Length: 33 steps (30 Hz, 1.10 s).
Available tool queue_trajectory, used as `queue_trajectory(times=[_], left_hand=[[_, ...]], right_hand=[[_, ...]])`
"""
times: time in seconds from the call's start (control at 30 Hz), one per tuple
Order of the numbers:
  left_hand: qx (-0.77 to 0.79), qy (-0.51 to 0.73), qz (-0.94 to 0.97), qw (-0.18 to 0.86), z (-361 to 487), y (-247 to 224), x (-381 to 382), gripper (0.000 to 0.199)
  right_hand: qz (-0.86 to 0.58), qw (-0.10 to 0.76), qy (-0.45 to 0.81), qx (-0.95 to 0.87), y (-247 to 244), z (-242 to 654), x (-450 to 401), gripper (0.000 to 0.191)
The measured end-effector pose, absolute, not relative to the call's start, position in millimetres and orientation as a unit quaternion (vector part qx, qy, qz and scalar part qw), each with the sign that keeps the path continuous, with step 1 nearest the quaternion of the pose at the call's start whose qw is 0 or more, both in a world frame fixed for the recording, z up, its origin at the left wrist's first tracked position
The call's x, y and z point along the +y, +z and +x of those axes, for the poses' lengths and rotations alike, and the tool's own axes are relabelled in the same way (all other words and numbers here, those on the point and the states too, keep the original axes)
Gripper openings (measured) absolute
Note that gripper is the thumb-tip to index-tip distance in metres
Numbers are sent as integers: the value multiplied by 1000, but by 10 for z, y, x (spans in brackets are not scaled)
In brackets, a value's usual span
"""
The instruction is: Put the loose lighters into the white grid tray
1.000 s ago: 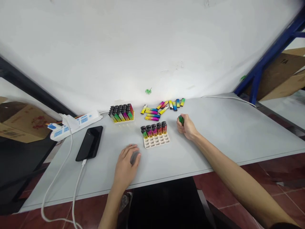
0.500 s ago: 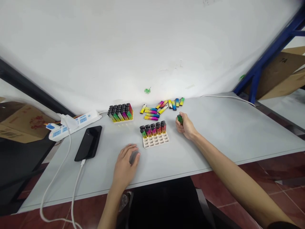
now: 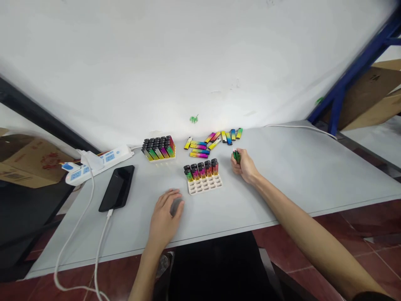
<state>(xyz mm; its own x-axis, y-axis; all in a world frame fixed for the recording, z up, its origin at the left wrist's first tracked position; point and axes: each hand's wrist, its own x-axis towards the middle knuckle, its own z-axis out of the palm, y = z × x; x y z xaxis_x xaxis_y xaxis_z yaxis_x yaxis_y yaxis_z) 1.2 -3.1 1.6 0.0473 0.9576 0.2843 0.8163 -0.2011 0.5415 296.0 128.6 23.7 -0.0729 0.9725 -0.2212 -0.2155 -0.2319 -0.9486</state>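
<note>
My right hand (image 3: 245, 166) is wrapped round a green lighter (image 3: 236, 156), its top pointing away from me. A small pale flame (image 3: 233, 149) seems to show at its tip. To the left of that hand stands a white tray (image 3: 205, 187) with slots. Several colourful lighters (image 3: 201, 170) stand upright in its far rows, while the near slots hold none. My left hand (image 3: 166, 215) rests on the table with its fingers loosely apart and nothing in it, to the near left of the tray. Loose lighters (image 3: 198, 150) lie scattered beyond the tray.
A second tray full of lighters (image 3: 158, 149) stands by the wall. On the left are a black phone (image 3: 117, 188) with a white cable (image 3: 102, 242) and a power strip (image 3: 100, 164). The grey table (image 3: 300, 167) ends at the white wall (image 3: 200, 62). Cardboard boxes (image 3: 366, 94) stand at the right.
A small flame seems to have appeared at the top of the lighter in my right hand. My left hand has stayed in place.
</note>
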Motion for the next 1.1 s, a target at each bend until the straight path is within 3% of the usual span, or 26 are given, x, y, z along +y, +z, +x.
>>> queue_trajectory(times=[0.17,0.37,0.63,0.73,0.9,1.1], left_hand=[[619,302,716,115,7,1,-21,22],[621,297,716,116,-1,-3,-16,21],[601,245,760,42,42,-13,-35,28],[581,211,786,12,85,16,-47,36],[556,173,813,-14,116,43,-54,41],[548,166,819,-26,110,39,-66,41]], right_hand=[[-448,498,594,-445,188,2960,1289,38],[-447,442,524,-574,271,3052,1274,33],[-479,540,364,-589,613,2996,853,28],[-471,504,329,-645,674,2706,602,30],[-460,425,283,-726,496,2207,494,17],[-496,335,214,-772,370,1969,596,22]])
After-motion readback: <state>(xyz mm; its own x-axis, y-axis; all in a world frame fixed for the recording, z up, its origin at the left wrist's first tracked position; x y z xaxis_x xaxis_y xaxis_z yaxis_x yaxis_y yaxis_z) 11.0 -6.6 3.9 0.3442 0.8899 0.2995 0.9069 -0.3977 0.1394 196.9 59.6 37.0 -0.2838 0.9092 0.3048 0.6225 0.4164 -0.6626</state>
